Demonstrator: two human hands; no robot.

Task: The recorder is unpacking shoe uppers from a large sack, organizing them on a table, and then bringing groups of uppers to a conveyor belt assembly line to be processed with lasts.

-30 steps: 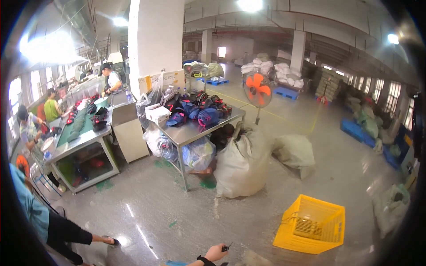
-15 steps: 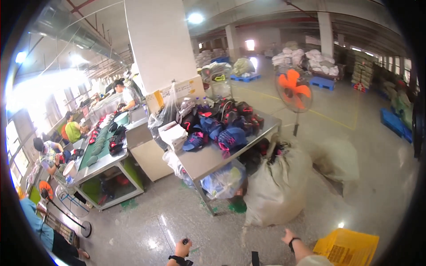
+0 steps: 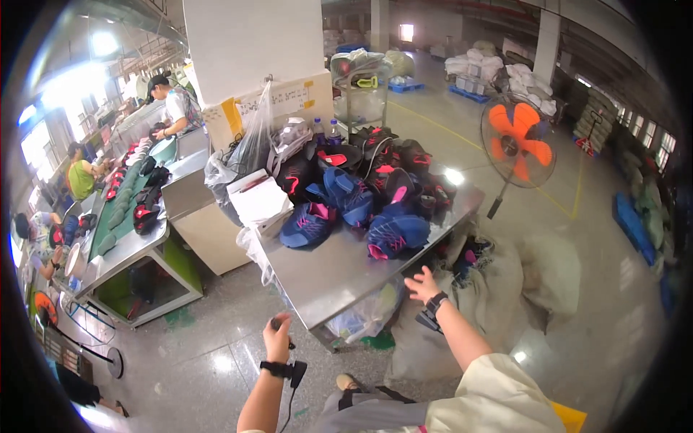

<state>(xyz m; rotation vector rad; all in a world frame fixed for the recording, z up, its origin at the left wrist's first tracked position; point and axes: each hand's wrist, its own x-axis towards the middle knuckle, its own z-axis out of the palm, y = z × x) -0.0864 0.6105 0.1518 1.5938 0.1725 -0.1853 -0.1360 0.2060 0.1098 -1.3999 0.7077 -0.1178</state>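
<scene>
Steel table [image 3: 339, 270] edge under spread right hand [image 3: 422, 285]; left hand [image 3: 276, 339] grips small dark object [image 3: 276, 324].

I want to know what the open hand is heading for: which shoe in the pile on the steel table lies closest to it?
The blue shoe with pink trim at the pile's front edge lies nearest the right hand; the others sit farther back.
</scene>
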